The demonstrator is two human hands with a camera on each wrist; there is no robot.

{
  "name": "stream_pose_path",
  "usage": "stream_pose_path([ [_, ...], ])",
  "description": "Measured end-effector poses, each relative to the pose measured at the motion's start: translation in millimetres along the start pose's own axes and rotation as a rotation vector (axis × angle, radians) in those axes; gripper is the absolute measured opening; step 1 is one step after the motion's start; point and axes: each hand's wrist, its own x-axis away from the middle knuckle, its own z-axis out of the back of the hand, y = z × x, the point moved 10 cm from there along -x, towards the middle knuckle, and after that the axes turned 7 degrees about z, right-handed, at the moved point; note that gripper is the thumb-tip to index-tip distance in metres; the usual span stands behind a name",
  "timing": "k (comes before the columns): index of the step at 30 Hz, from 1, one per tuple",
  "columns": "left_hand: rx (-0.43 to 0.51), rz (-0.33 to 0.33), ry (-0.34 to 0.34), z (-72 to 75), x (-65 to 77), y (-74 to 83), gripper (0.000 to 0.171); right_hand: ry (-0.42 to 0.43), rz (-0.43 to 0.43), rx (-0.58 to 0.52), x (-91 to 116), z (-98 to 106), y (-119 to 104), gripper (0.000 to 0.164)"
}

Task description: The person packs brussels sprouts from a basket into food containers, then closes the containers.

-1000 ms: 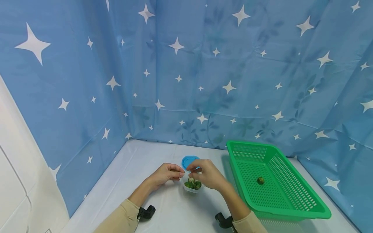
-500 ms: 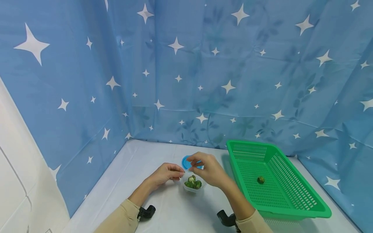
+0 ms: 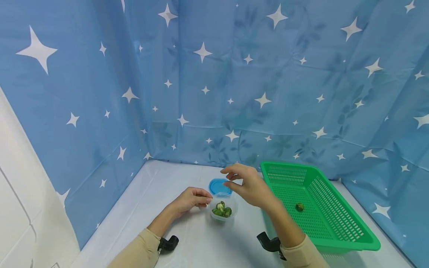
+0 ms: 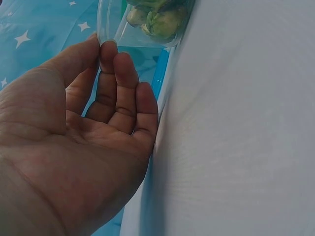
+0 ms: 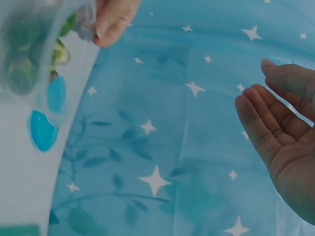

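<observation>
On the white tabletop stands a small clear plastic container [image 3: 234, 209] holding several Brussels sprouts [image 3: 221, 211]. My left hand [image 3: 190, 199] pinches its left rim between thumb and fingertips, and the left wrist view shows the rim [image 4: 106, 22] right at those fingertips. Above and to the right of the container is my right hand [image 3: 249, 185], thumb and fingers spread apart with nothing between them. Just behind the container lies a round blue lid [image 3: 218, 186], partly overlapped by the right hand's thumb in the head view.
A green perforated basket [image 3: 348, 245] sits at the right of the table, with a single Brussels sprout [image 3: 299, 207] on its floor. A blue star-patterned curtain [image 3: 201, 96] hangs along the back and sides.
My right hand has risen away from over the container, back and to the right, its fingers spreading wider. The left hand and the container have stayed in place.
</observation>
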Motion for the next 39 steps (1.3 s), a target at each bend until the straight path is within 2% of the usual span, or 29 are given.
stream_pose_path([
  [9, 0.01, 0.008, 0.009, 1.5, -0.6, -1.2, 0.037, 0.022, 0.007, 0.065, -2.9, 27.6, -2.7, 0.034],
  [17, -0.005, 0.002, 0.009, 1.1, -1.0, -1.6, 0.033, 0.034, 0.021, 0.105, 0.2, 44.7, 5.5, 0.034],
  [21, -0.005, 0.006, 0.014, 0.7, -0.7, -1.7, 0.031, 0.037, 0.017, 0.104, 3.2, 54.0, 15.7, 0.034],
  [28, 0.005, 0.003, 0.016, 0.4, 0.2, -0.5, 0.031, 0.043, -0.043, 0.102, 9.4, 73.9, 35.6, 0.034],
  [39, 0.003, 0.002, 0.02, 0.8, 0.7, 0.0, 0.033, 0.06, -0.117, 0.114, 24.9, 92.5, 67.1, 0.031],
])
